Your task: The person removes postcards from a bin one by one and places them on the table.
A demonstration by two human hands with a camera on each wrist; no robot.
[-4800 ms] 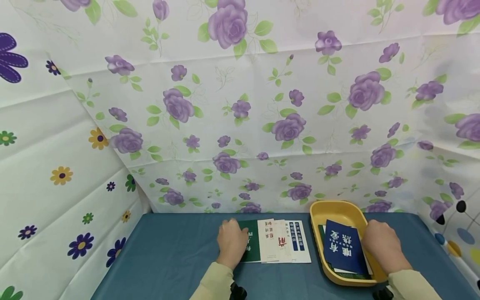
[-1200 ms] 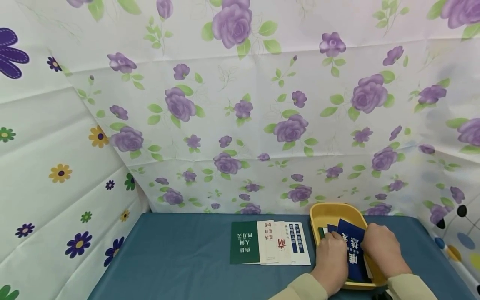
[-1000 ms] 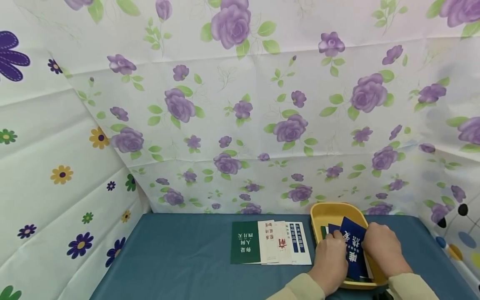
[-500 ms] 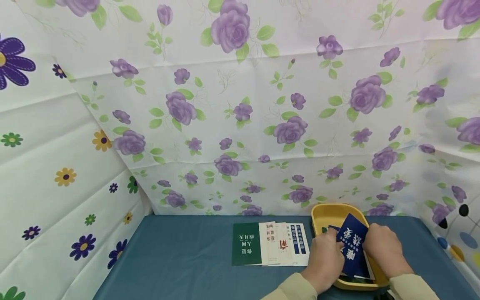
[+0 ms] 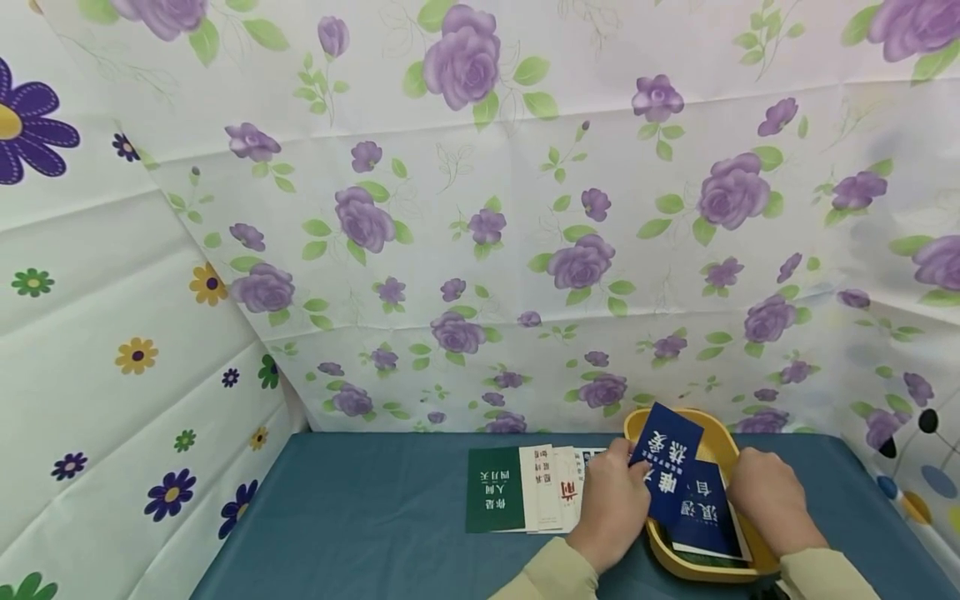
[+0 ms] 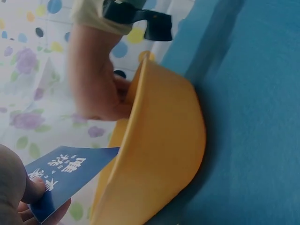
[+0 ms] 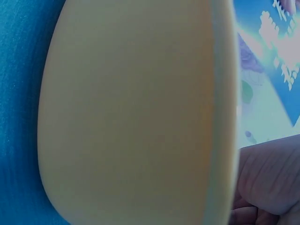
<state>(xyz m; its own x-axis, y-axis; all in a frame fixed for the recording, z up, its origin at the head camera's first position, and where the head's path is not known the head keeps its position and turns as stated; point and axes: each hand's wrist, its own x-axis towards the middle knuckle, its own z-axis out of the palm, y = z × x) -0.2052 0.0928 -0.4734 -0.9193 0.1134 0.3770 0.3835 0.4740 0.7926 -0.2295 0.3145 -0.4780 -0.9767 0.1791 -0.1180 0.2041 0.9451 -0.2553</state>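
My left hand point(image 5: 613, 500) pinches a blue card point(image 5: 667, 458) with white lettering between thumb and fingers, holding it tilted above the left side of the yellow plastic basin point(image 5: 708, 575). In the left wrist view the same card point(image 6: 70, 171) shows its lettered face, one corner overlapping the basin rim. My right hand point(image 5: 772, 500) stays at the basin's right rim, its fingers curled over the edge and partly hidden. Inside the basin lies another blue card point(image 5: 705, 517) with white lettering, over white and green edges of further cards.
Left of the basin, a row of overlapping cards lies on the blue-green tabletop point(image 5: 360, 517): a green card point(image 5: 495, 492), cream ones and a white-and-blue one partly behind my left hand. Flower-printed sheets point(image 5: 510, 250) rise behind the table and at both sides.
Since 4.8 seconds ago my left hand has moved from the green card to the basin, then lifted the top blue card up and left, uncovering another. My right hand has stayed put.
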